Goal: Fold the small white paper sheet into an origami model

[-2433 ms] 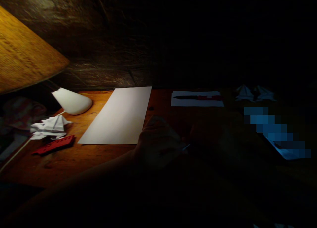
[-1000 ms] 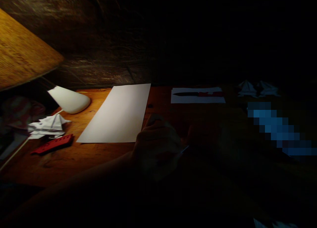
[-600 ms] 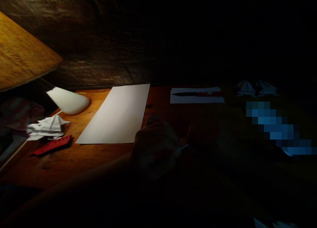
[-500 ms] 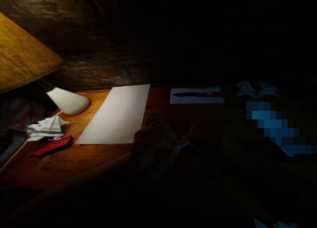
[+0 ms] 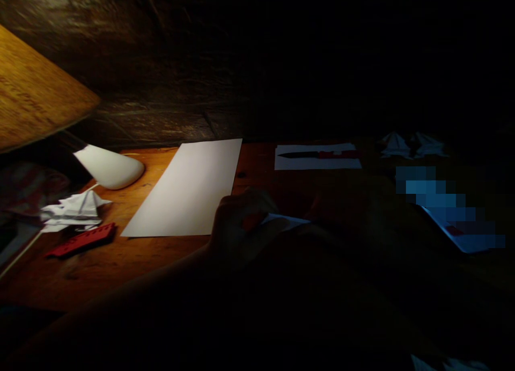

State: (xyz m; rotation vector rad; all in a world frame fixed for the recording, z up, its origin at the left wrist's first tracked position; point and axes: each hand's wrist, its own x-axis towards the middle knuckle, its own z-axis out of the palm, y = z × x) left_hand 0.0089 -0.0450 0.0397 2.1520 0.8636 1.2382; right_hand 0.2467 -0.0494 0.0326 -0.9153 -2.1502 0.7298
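Between my hands is a small piece of folded white paper [image 5: 287, 220], seen as a pale strip in deep shadow. My left hand [image 5: 237, 226] curls around its left end, thumb and fingers closed on it. At the right end, my right hand [image 5: 325, 212] meets the paper; it is mostly lost in darkness, but its fingers appear to pinch the edge. A large blank white sheet [image 5: 189, 191] lies on the wooden table just beyond my left hand. Farther back, a knife with a red handle [image 5: 338, 154] rests on a stack of smaller white paper [image 5: 281, 164].
On the left stand a lamp with a yellow-brown shade [image 5: 40, 92] and white base [image 5: 112, 167], a folded paper figure [image 5: 76, 210] and a red notched object [image 5: 82, 240]. Two more paper figures [image 5: 412, 145] sit at the back right, near a blurred-out glowing device [image 5: 454, 226].
The paper between my hands has turned and shows a wider pale face. My left hand has shifted and rotated slightly. The view has moved a little.
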